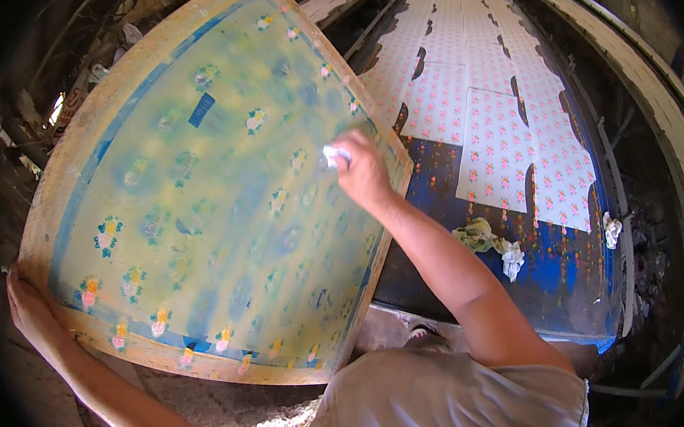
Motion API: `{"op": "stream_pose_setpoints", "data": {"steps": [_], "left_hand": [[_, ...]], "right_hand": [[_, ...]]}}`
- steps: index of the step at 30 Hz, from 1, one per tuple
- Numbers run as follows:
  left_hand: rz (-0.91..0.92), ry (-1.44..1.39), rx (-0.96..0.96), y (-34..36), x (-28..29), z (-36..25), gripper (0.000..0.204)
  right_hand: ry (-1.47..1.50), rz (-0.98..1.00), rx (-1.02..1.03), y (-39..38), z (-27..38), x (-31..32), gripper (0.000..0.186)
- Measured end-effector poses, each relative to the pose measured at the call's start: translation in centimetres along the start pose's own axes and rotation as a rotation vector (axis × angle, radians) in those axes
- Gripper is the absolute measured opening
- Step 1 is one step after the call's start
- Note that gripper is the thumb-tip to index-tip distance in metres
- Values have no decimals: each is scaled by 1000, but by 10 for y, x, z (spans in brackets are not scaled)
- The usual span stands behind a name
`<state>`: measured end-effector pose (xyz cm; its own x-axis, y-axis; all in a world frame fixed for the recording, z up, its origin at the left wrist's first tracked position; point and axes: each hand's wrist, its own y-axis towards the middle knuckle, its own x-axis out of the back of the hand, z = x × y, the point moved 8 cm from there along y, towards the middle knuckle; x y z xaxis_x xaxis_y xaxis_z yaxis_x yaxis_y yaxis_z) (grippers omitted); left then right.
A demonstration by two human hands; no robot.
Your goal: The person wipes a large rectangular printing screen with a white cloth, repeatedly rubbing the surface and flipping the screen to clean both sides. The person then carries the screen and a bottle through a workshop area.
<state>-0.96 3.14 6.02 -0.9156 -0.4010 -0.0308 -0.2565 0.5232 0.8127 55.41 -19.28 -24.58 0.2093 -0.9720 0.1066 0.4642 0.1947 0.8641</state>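
A large wooden-framed printing screen (220,191) fills the left of the head view, tilted, its pale yellow-green mesh marked with blue patches and small floral motifs. My left hand (30,306) grips the frame's lower left edge. My right hand (359,172) is closed on a small crumpled white cloth (331,155) over the right part of the mesh; whether the cloth touches the mesh is hard to tell.
A long dark printing table (573,292) runs away at right, bearing pieces of pink floral-printed white material (490,154). Crumpled rags (510,255) lie near its close end. Other long rails (671,107) flank it. My sandalled foot (420,332) shows below.
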Motion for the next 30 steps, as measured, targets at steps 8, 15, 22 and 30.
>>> {"op": "stream_pose_setpoints", "data": {"steps": [8, 15, 22, 30], "left_hand": [[-30, -62, 54, 5, 12, 6, 52], [12, 26, -13, 24, 26, 17, 50], [-7, 180, -74, 74, 58, 62, 36], [-12, 87, -12, 65, 40, 62, 41]], "right_hand": [[55, -38, 288, -39, 30, -5, 35], [23, -78, 48, -4, 8, -10, 30], [-56, 13, 145, 19, -8, -9, 24], [1, 99, 429, -3, 19, -9, 23]]}}
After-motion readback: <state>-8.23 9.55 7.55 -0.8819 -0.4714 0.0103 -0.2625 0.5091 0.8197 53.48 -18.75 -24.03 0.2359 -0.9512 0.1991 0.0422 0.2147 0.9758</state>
